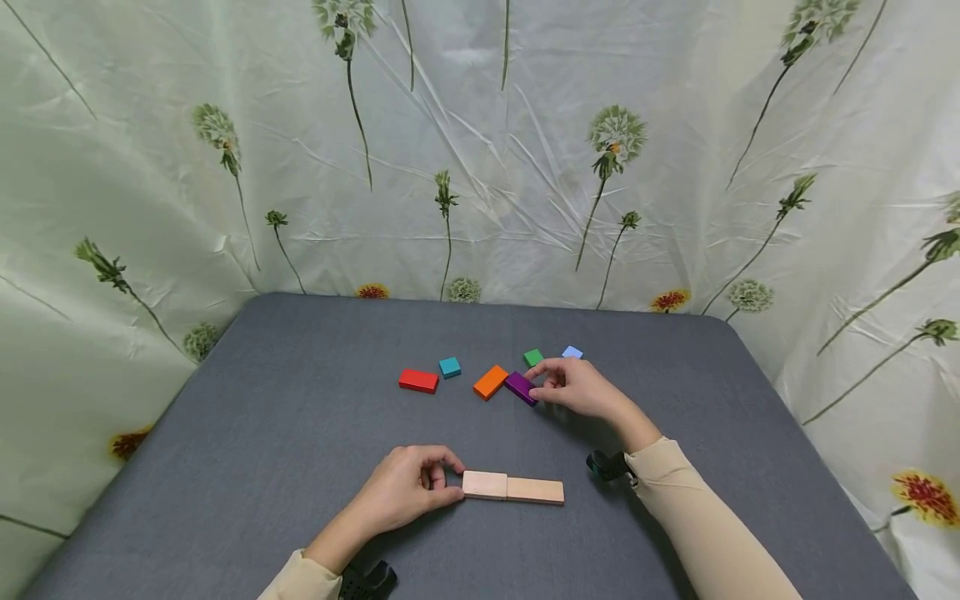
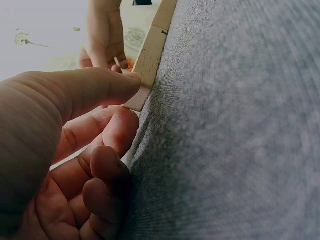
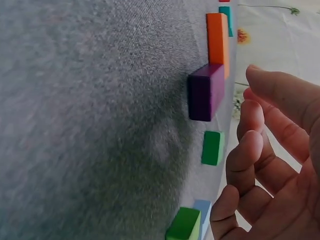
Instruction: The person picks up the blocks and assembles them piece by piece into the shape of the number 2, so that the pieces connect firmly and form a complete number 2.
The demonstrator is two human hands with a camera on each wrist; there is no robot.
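Observation:
My left hand (image 1: 408, 487) pinches the left end of a pale wooden block (image 1: 484, 484) between thumb and index finger. That block lies end to end with a second plain wooden block (image 1: 536, 491) on its right. In the left wrist view, the thumb and index finger (image 2: 122, 125) meet the near end of the wooden row (image 2: 150, 57). Over a purple block (image 1: 519, 387) hovers my right hand (image 1: 577, 387), its fingers loosely bent. The right wrist view shows a gap between these fingers and the purple block (image 3: 206, 92), so nothing is held.
Touching the purple block is an orange block (image 1: 491, 382). Further left lie a red block (image 1: 418, 381) and a teal block (image 1: 450, 367). Behind the right hand are a green block (image 1: 532, 357), a light blue block (image 1: 572, 352) and another green block (image 3: 183, 225). Flowered cloth (image 1: 480, 167) hangs behind the grey table (image 1: 300, 417).

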